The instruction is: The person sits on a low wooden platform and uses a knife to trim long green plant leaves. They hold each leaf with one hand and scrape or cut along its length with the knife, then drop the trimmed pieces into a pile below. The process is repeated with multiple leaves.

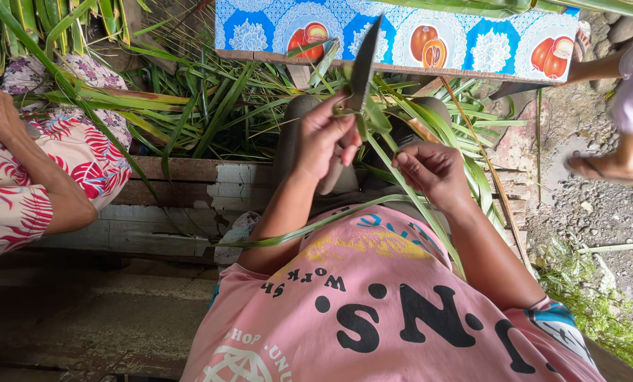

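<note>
Lowest in the frame, we are wearing a pink printed T-shirt (394,311), which is filling the bottom centre. Just above it, a long green leaf strip (309,226) is running diagonally from lower left toward the centre, crossing our lap. At centre, our left hand (325,138) is gripping the pale handle of a knife (359,78), fingers curled tightly around it, thumb pressing toward the blade base; the dark blade is pointing up toward the top edge. Right of it, our right hand (433,168) is pinching the leaf strip, fingertips pressed together over the strip, just beside the knife hand. The blade is meeting the leaf between the two hands. At the left edge, another person's arm (40,177) is resting over a red-and-white patterned garment. Behind the hands, a weathered wooden plank (189,170) is lying across mid-frame, and a heap of long green leaves (217,106) is spreading beyond it. Along the top, a blue fruit-patterned cloth (472,42) is covering a ledge. At upper right, a sandalled foot (606,166) is standing on gravel.
</note>
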